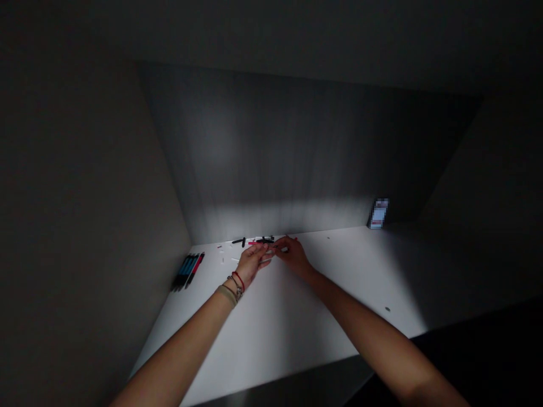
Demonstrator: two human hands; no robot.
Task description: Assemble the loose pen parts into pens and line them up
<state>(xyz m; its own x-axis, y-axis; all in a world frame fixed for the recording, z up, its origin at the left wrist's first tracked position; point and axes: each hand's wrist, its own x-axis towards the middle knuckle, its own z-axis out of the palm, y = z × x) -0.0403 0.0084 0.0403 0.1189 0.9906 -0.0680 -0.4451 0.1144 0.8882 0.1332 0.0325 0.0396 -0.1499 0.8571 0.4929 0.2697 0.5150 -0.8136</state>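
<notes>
Both my arms reach far out over a white table (322,294). My left hand (253,262), with bracelets on its wrist, and my right hand (292,254) meet near the back wall, fingers pinched together on a small pale part (274,252) that I cannot make out. Just beyond the fingertips lie loose black pen parts (265,241), a thin red piece (253,243) and small white bits (229,259). A row of assembled pens (188,270), blue, black and red, lies at the table's left edge.
A small dark box with a blurred label (378,213) stands at the back right against the wall. A tiny dark dot (387,308) sits on the table's right side. Grey walls enclose the table on the left and back.
</notes>
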